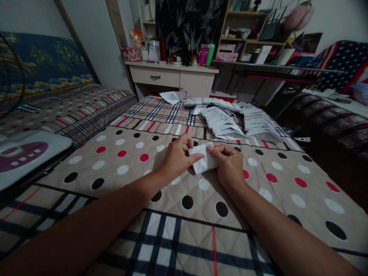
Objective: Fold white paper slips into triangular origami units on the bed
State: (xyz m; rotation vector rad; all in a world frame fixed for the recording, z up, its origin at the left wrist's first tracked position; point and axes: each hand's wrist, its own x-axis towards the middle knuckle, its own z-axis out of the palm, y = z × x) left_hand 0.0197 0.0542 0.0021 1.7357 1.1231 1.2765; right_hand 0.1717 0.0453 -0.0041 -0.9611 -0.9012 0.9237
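Observation:
A small folded piece of white paper (pixel 204 163) is held between my two hands, just above the dotted bedspread (pixel 169 191). My right hand (pixel 231 165) pinches its right upper edge, thumb on top and fingers beneath. On the left side, my left hand (pixel 178 153) has its thumb pressed on the paper's face, with the fingers curled behind the edge. Beyond my hands lie two fanned rows of folded white papers, the left row (pixel 222 122) and the right row (pixel 260 122). Behind them is another white bundle (pixel 212 102), and a loose white sheet (pixel 172 97) lies at the bed's far end.
A white and purple appliance or box (pixel 31 157) stands at the left edge. Past the bed is a white dresser (pixel 169 76) crowded with bottles and boxes. A shelf unit (pixel 247 38) and a narrow desk (pixel 276 67) are at the back right.

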